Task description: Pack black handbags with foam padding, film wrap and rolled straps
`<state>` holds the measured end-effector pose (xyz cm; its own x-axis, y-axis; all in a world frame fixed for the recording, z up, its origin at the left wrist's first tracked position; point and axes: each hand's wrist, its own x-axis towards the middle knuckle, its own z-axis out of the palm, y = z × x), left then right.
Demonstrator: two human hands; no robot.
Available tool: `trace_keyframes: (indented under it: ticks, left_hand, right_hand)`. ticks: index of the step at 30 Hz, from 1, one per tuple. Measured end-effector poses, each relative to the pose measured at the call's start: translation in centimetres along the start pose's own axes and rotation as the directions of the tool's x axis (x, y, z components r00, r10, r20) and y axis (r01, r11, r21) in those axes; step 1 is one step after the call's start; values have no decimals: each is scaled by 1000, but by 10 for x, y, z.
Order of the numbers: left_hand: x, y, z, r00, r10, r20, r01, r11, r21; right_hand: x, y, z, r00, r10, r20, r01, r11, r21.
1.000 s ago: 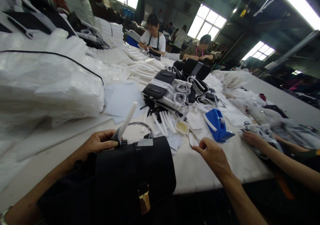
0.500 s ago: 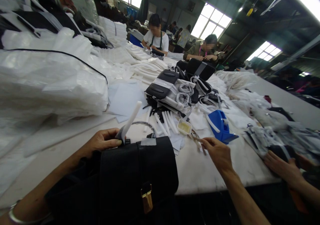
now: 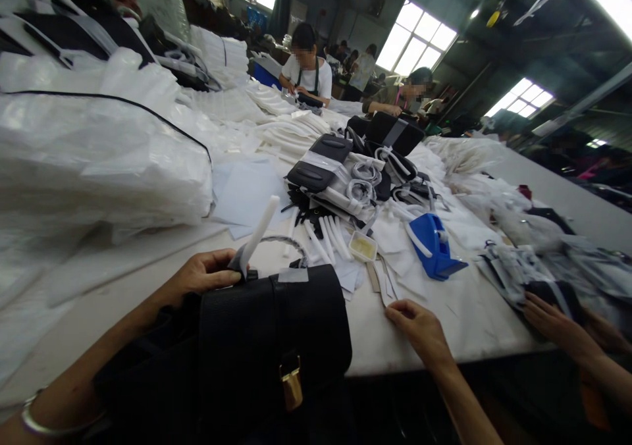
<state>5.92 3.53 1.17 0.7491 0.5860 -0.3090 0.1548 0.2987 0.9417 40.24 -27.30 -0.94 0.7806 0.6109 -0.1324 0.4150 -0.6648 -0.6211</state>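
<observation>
My left hand point(image 3: 212, 272) is closed on a grey wrap at the lower end of a white foam tube point(image 3: 261, 228), beside the bag's top edge. The black bag point(image 3: 276, 323) lies in front of me, with a gold buckle point(image 3: 291, 382) on its flap. A piece of clear tape point(image 3: 293, 274) sits on its top edge, and behind it a wrapped handle point(image 3: 284, 241) arches up. To the right of the bag, my right hand point(image 3: 419, 330) pinches the near end of a thin pale strip point(image 3: 381, 284) on the table.
A small tub point(image 3: 363, 246) with yellowish contents stands beyond the strip, near loose foam tubes point(image 3: 326, 239). Right of it is a blue tape dispenser point(image 3: 434, 246). Wrapped black bags point(image 3: 320, 162) are piled behind. A co-worker's hands point(image 3: 557, 323) work at the right edge.
My right hand has moved down and slightly left, toward me, and the strip now stretches from its fingers toward the tub. My left hand keeps its hold on the wrapped foam tube.
</observation>
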Motion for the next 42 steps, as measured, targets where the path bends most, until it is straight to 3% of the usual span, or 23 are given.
trace_keyframes:
  ticks: [4, 10, 15, 19, 26, 30, 34, 37, 42]
  left_hand:
    - [-1, 0, 2, 999, 0, -54, -1, 1000, -19]
    - [1, -1, -1, 1000, 9, -2, -9, 1000, -5]
    - [1, -2, -2, 1000, -3, -27, 3, 1000, 7]
    - [3, -3, -4, 1000, 2, 14, -2, 999, 49]
    - [4, -5, -6, 1000, 4, 9, -4, 1000, 29]
    - [4, -4, -6, 999, -13, 32, 12, 999, 36]
    - [0, 0, 0, 1000, -3, -24, 3, 1000, -7]
    - [-2, 2, 5, 999, 5, -50, -7, 1000, -29]
    - [-3, 4, 5, 998, 0, -60, -2, 1000, -21]
  right_hand:
    - [7, 5, -11, 998, 52, 35, -45, 982, -182]
    - [16, -5, -22, 988, 58, 143, -8, 944, -331]
    - [21, -18, -16, 992, 60, 109, -8, 904, -427]
    - [26, -25, -11, 994, 51, 97, 2, 876, -482]
    - [36, -27, -12, 980, 72, 184, 20, 890, -456]
    - [40, -18, -21, 937, 149, 317, -41, 945, -324]
    - [41, -10, -30, 908, 167, 385, -75, 967, -243]
    - [41, -11, -29, 929, 165, 331, -68, 956, -287]
    - [35, -20, -19, 988, 80, 136, -7, 885, -465]
